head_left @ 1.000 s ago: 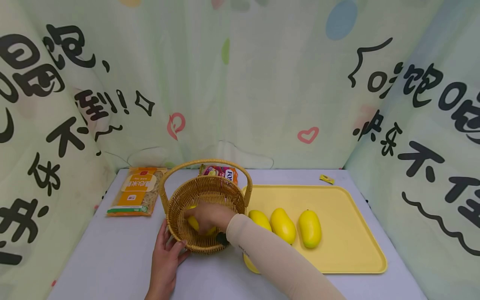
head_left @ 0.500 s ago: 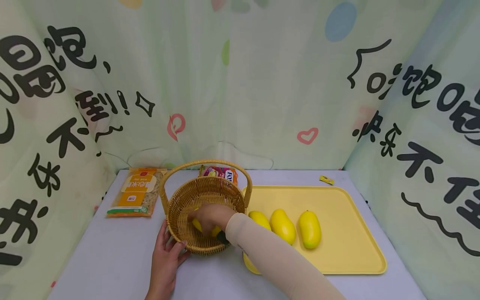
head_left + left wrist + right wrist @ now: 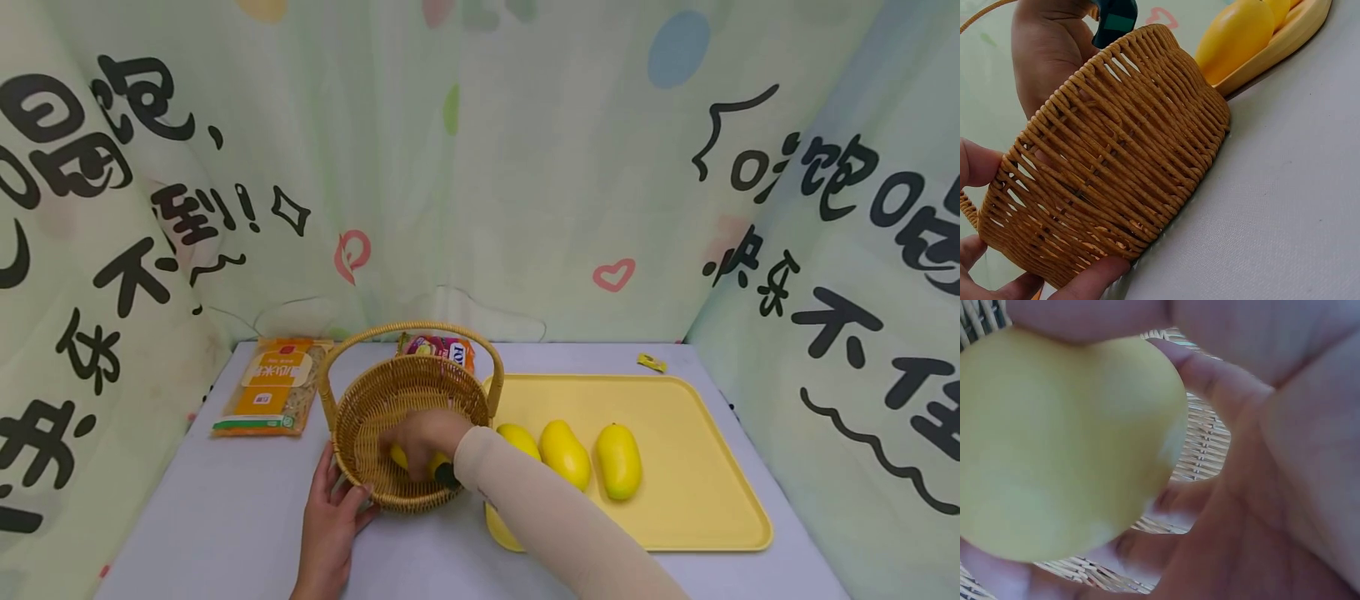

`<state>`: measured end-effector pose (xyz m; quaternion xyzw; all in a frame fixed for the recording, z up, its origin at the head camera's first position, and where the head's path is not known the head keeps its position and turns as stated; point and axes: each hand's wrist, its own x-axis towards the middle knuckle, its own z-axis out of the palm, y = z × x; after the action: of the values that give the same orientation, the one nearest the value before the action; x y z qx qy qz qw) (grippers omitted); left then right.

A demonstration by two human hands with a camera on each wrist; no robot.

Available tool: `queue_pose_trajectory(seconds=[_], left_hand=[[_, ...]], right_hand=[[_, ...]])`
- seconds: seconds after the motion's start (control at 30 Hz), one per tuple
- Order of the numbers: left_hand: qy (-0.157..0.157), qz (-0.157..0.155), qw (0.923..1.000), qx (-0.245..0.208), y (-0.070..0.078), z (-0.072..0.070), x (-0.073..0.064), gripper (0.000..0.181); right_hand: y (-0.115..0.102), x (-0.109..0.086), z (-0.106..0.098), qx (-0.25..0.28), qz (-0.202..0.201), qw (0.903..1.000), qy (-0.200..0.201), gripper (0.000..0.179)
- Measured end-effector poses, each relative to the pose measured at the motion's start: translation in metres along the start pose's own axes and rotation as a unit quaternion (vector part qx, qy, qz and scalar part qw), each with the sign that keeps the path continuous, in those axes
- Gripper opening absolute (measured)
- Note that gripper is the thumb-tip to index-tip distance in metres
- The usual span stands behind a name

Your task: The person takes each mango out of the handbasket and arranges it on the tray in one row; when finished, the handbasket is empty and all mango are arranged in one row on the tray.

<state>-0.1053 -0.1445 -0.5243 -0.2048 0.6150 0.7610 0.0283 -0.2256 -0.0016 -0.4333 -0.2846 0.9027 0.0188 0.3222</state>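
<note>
A wicker basket (image 3: 375,404) with a tall arched handle stands on the table left of centre. My left hand (image 3: 328,533) holds it at the near left, thumb by the rim and fingers against the woven side (image 3: 1107,150). Inside the basket, my right hand (image 3: 426,439) grips a yellow mango (image 3: 1072,444), its thumb and fingers curved around the fruit. In the head view the hand hides most of this mango. More mangoes lie on the left part of a yellow tray (image 3: 697,475), among them one mango (image 3: 619,461) set apart from its neighbours.
An orange-labelled bag of grain (image 3: 270,387) lies at the back left. Behind the basket is a purple and orange packet (image 3: 450,348), partly hidden. A small yellow wrapper (image 3: 652,362) sits beyond the tray. Printed curtains (image 3: 525,208) enclose the table on three sides.
My right hand has shifted slightly to the right inside the basket, with the mango in its grip. The left hand keeps its place on the basket.
</note>
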Motion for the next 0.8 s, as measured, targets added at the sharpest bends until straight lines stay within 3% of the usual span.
queue_pose_trajectory(seconds=[0.23, 0.4, 0.63, 0.8], left_hand=[[-0.002, 0.000, 1.0000, 0.001, -0.002, -0.001, 0.001, 0.095], [-0.001, 0.001, 1.0000, 0.004, -0.001, 0.000, 0.001, 0.095], [-0.001, 0.000, 1.0000, 0.005, 0.000, 0.000, 0.000, 0.096], [0.004, -0.003, 0.9999, 0.010, 0.000, 0.000, 0.000, 0.096]], right_hand=[[0.004, -0.003, -0.004, -0.001, -0.032, 0.9994, 0.009, 0.057], [0.007, -0.005, -0.008, 0.027, -0.049, 0.9980, 0.031, 0.053], [0.014, -0.009, -0.011, 0.088, -0.049, 0.9936, 0.052, 0.063], [0.025, -0.015, -0.016, 0.101, -0.087, 0.9881, 0.076, 0.068]])
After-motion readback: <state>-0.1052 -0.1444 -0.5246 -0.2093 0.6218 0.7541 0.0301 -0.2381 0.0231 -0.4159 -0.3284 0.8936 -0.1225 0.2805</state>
